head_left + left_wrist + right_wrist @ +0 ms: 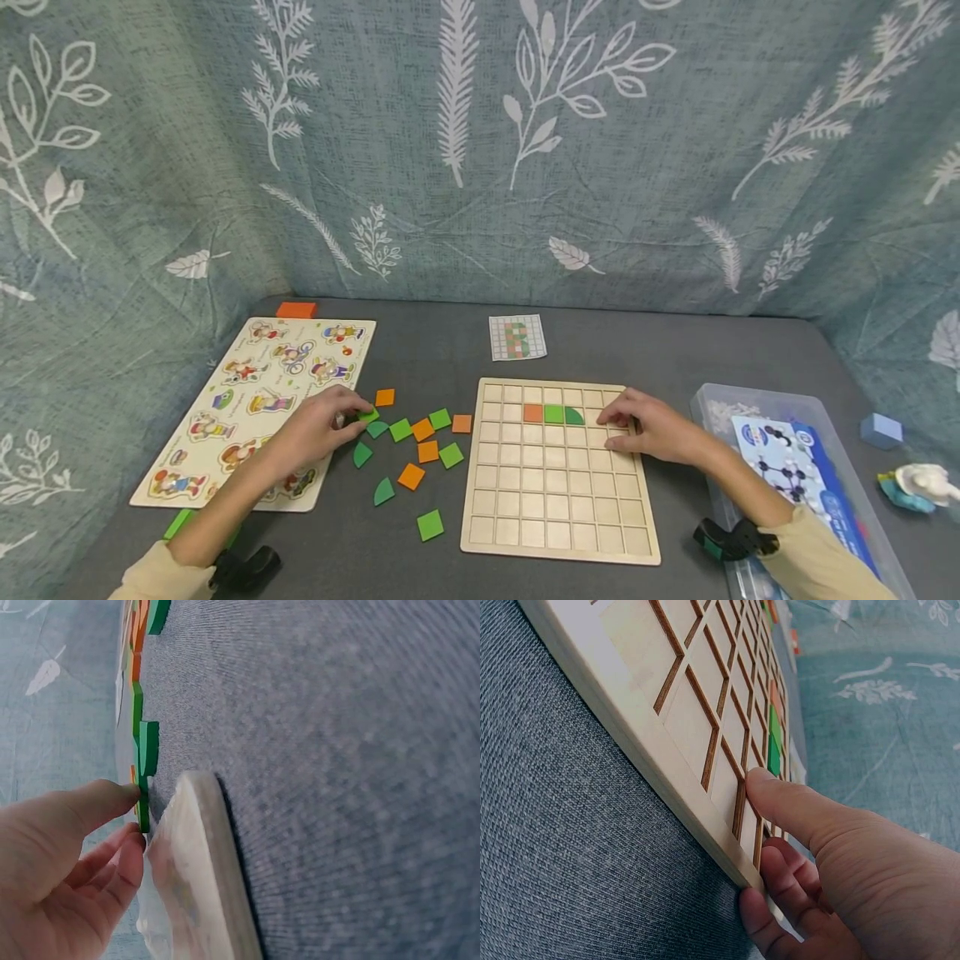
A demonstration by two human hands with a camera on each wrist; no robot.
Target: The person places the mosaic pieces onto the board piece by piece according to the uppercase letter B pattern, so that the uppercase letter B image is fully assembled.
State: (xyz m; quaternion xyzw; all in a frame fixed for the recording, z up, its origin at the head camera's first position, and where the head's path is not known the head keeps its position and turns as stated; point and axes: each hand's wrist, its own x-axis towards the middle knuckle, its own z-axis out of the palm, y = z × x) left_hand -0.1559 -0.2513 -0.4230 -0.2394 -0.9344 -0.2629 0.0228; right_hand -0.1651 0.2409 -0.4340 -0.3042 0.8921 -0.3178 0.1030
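My forearms reach in from the near edge. My right hand (656,429) lies flat on the grid board (558,533), fingers relaxed and holding nothing, thumb on a cell near its right edge. My left hand (318,427) pinches a green tile (368,414) between thumb and fingers, just beside the picture puzzle (225,400). Loose tiles (420,454) lie scattered between the boards. Farther back lies a pattern card (517,337)

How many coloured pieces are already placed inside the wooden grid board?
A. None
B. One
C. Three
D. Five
C: in the head view, the wooden grid board holds three pieces side by side in its second row: an orange square, a green square and a dark green quarter-round piece. All other cells look empty.
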